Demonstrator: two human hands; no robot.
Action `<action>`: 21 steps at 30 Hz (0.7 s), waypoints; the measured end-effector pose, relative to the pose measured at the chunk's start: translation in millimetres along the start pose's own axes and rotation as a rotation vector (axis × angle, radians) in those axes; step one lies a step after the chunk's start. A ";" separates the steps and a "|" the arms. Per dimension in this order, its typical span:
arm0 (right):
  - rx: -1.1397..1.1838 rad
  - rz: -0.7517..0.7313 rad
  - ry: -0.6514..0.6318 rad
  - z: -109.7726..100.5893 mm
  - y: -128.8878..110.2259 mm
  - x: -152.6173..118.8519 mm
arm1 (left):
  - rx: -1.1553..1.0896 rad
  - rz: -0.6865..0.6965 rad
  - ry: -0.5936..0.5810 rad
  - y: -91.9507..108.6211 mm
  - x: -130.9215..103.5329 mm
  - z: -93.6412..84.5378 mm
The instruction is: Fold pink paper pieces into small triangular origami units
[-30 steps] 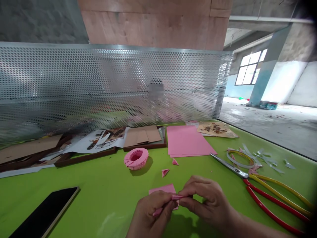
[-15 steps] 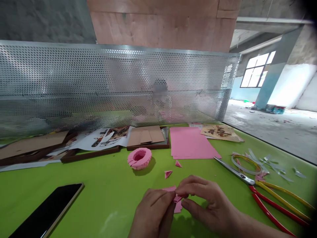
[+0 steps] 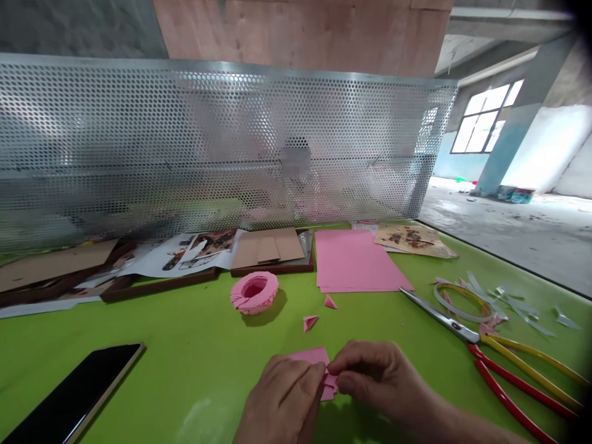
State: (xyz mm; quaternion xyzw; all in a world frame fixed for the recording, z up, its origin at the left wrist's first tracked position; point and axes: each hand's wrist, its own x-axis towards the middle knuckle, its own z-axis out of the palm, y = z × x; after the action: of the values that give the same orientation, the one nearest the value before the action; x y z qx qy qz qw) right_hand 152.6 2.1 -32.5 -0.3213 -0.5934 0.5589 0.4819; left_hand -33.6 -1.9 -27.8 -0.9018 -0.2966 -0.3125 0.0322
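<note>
Head view shows the left hand and the right hand meeting low on the green tabletop, each grip pinched shut on 1 small pink paper piece between them, with a pink paper ring and scissors nearby.

Matt pink paper sheets lie on a smooth green table beside glossy metal scissors.

Pink paper piece, pink folded ring, lime-green table, red-and-yellow scissors, seemingly black phone.
</note>
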 end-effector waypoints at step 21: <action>0.306 0.251 -0.027 3.4 -3.8 4.6 | -0.163 -0.083 -0.020 0.6 1.5 -0.7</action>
State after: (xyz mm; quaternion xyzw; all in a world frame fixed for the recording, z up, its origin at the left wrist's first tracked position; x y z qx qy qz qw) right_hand 148.5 4.6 -27.6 -0.3083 -0.4634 0.7026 0.4433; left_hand -32.6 -1.8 -26.3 -0.8916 -0.3075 -0.3275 -0.0573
